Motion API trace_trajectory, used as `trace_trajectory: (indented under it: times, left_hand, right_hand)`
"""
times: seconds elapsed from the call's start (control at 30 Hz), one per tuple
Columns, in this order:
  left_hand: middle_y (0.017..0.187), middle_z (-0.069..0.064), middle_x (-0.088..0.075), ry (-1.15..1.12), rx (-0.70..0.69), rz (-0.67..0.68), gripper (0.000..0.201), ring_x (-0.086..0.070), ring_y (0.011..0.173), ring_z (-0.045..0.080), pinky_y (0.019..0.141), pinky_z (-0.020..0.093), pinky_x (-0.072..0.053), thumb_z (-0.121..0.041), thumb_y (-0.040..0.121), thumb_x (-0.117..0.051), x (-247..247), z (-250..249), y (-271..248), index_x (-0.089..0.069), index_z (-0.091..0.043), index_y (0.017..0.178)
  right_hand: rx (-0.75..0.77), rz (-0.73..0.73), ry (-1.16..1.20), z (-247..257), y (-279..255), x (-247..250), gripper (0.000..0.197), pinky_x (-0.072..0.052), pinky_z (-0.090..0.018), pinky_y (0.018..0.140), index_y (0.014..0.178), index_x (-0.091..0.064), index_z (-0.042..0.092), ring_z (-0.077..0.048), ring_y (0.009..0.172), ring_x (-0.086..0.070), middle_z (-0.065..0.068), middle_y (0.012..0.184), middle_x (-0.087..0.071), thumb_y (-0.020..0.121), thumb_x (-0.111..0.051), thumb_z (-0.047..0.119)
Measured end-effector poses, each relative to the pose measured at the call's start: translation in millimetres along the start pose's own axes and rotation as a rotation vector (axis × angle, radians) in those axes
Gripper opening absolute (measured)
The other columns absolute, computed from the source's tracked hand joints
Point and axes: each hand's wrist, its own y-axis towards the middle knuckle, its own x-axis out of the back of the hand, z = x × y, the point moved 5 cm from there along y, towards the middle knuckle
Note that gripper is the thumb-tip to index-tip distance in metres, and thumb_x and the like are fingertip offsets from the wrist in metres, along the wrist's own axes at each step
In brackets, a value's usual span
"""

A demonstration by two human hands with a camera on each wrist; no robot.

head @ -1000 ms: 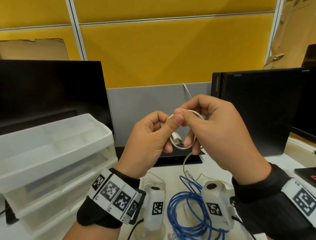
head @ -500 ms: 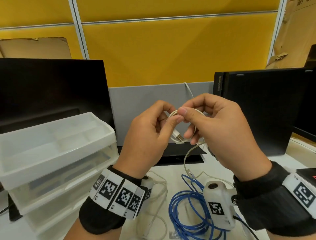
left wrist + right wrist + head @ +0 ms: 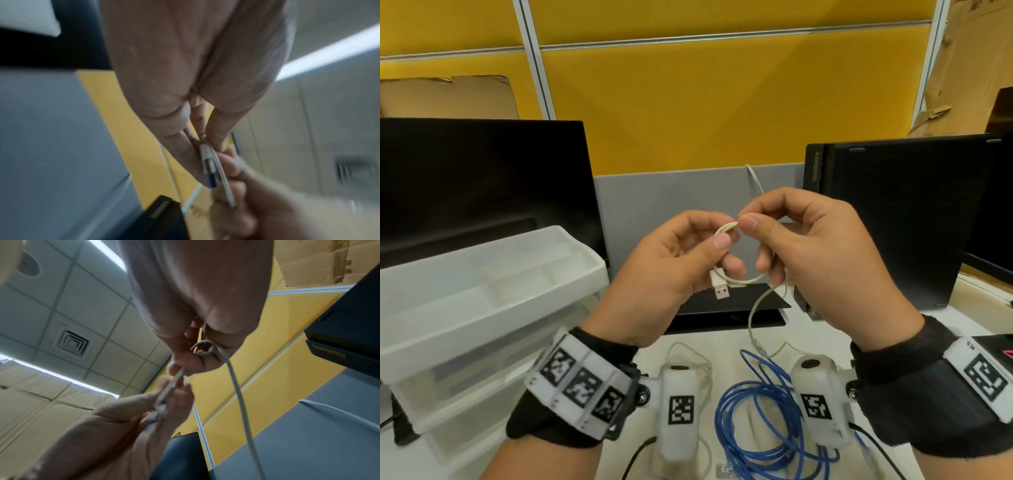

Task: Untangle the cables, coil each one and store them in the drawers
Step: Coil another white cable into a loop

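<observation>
A black monitor (image 3: 482,185) stands at ten o'clock on the white worktop (image 3: 804,329). A black computer case (image 3: 893,222) stands upright at two o'clock. Between them, at twelve o'clock, runs a grey partition panel (image 3: 671,192) under a yellow divider wall (image 3: 722,102). Brown cardboard (image 3: 448,97) leans at eleven o'clock, and more cardboard (image 3: 969,61) at one o'clock.

Head cam down at desk; wrist cams close, upward; shared: white cable (image 3: 736,281).
</observation>
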Motion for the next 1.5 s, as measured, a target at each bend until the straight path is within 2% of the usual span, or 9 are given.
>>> trace_trajectory:
  times: [0.2,0.47,0.67,0.83,0.97,1.17,1.3,1.43,1.5]
  left_hand:
    - [0.076,-0.001,-0.052,-0.435,0.242,0.122,0.033,-0.042,0.050,0.004,0.068,0.024,-0.053,-0.034,0.104,-0.044,-20,-4,-3,-0.062,-0.006,0.104]
    - [0.075,-0.001,-0.057,-0.614,0.259,0.027,0.028,-0.049,0.050,0.002,0.059,0.019,-0.051,-0.029,0.106,-0.045,-20,-7,0,-0.058,-0.009,0.093]
    - [0.087,0.004,-0.065,-0.784,0.332,-0.035,0.028,-0.060,0.061,0.003,0.056,0.015,-0.050,-0.029,0.107,-0.047,-11,-1,3,-0.054,-0.011,0.087]
    - [0.074,0.003,-0.067,-0.898,0.314,-0.151,0.031,-0.068,0.067,0.007,0.062,0.021,-0.060,-0.028,0.108,-0.049,-5,-1,4,-0.052,-0.010,0.083]
    - [0.101,0.018,-0.077,-0.772,0.180,-0.219,0.037,-0.078,0.098,0.022,0.084,0.033,-0.064,-0.028,0.110,-0.044,8,-10,4,-0.048,-0.009,0.079]
    - [0.120,0.011,-0.073,0.084,-0.071,-0.354,0.036,-0.076,0.105,0.020,0.093,0.039,-0.061,-0.027,0.114,-0.032,20,-10,1,-0.053,-0.009,0.091]
    - [0.077,-0.016,-0.073,0.498,-0.020,-0.226,0.035,-0.067,0.060,-0.001,0.062,0.011,-0.047,-0.026,0.113,-0.034,8,-8,-4,-0.055,-0.007,0.093]
    - [0.056,0.002,-0.050,0.495,0.022,-0.032,0.048,-0.041,0.053,0.013,0.055,0.025,-0.037,-0.032,0.113,-0.032,-7,-12,-9,-0.065,-0.030,0.079]
    - [0.057,-0.007,-0.058,0.386,0.067,0.083,0.049,-0.035,0.052,0.014,0.056,0.023,-0.035,-0.029,0.114,-0.028,-12,-11,-10,-0.068,-0.021,0.088]
  right_hand:
    - [0.075,0.012,0.099,3,0,-3,0.006,-0.051,-0.025,0.048,0.098,-0.075,0.006,-0.016,0.054,-0.063,-0.004,0.077,-0.071,0.098,-0.070,0.009]
    - [0.045,-0.038,0.138,-8,-2,-14,0.012,-0.052,-0.032,0.050,0.108,-0.075,0.012,-0.025,0.056,-0.060,-0.012,0.089,-0.074,0.103,-0.064,0.013]
    - [-0.096,-0.036,0.070,-24,-3,-21,0.017,-0.046,-0.022,0.049,0.106,-0.074,0.016,-0.012,0.054,-0.057,-0.003,0.067,-0.066,0.108,-0.058,0.018]
    - [-0.271,0.232,-0.245,-36,-7,-41,0.026,-0.045,-0.015,0.048,0.114,-0.071,0.031,-0.004,0.050,-0.058,-0.003,0.074,-0.073,0.112,-0.046,0.030]
    - [-0.242,0.390,-0.495,-38,-11,-45,0.024,-0.048,-0.023,0.059,0.108,-0.069,0.032,-0.003,0.057,-0.064,-0.002,0.078,-0.074,0.111,-0.045,0.038]
    - [-0.107,0.580,-0.639,-12,-22,-42,0.033,-0.045,-0.023,0.055,0.086,-0.068,0.024,-0.008,0.058,-0.058,0.006,0.073,-0.070,0.106,-0.053,0.045]
    - [0.021,0.386,-0.498,10,-14,-23,0.025,-0.038,-0.023,0.048,0.085,-0.072,0.026,-0.007,0.049,-0.045,0.019,0.058,-0.059,0.104,-0.060,0.037]
    - [0.097,0.174,-0.359,13,-7,-7,0.019,-0.034,-0.016,0.049,0.081,-0.077,0.027,-0.004,0.049,-0.046,0.007,0.055,-0.057,0.095,-0.075,0.038]
    - [0.110,0.071,-0.317,10,-3,0,0.023,-0.035,-0.017,0.050,0.076,-0.074,0.022,-0.005,0.050,-0.043,-0.001,0.056,-0.057,0.086,-0.083,0.042]
